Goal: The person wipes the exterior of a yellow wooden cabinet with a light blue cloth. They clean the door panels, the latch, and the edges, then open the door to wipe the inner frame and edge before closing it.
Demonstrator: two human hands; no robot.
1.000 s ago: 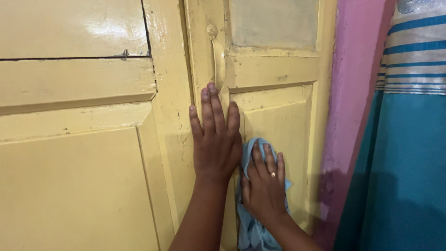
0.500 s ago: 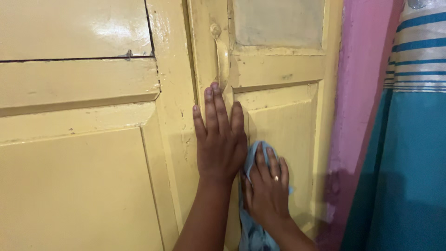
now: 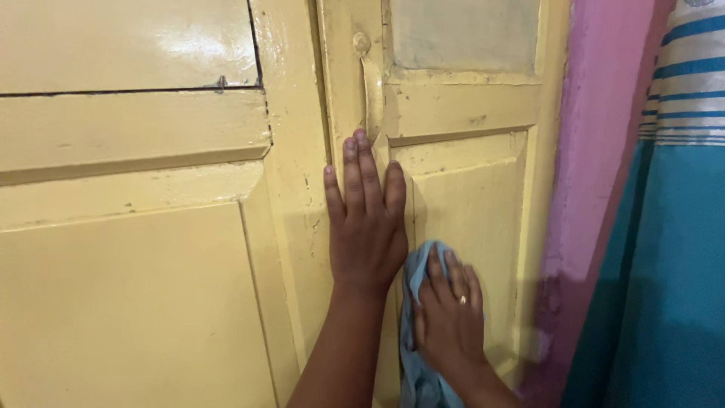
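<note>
Showing two hands against one yellow door: the left hand [image 3: 366, 219] lies flat at frame centre, four fingers straight and close together pointing up, palm pressed to the painted wood of the door [image 3: 468, 204] on its vertical stile, fingertips just below the handle [image 3: 370, 91]. One right hand [image 3: 449, 317], lower centre-right, is spread over one cloth [image 3: 415, 355], pressing it against the door's lower recessed panel; a single ring shows on one of its fingers. That cloth is pale blue, soft and crumpled, hanging in folds below the hand to the bottom edge of the frame and touching the left wrist's side. One handle, a slim curved bar painted the same yellow, runs vertically at upper centre with a round knob-like end on top. Glossy, chipped paint covers the door, which has raised rectangular mouldings and one dull greyish pane at top centre. Filling the left half of the frame is a second yellow panelled surface [image 3: 128, 227], shiny, with one dark horizontal gap near the top. One pink wall [image 3: 596, 151] strip, matte and scuffed low down, stands right of the door. One curtain [image 3: 680, 227], teal with pale and blue stripes above, fills the right edge.
</note>
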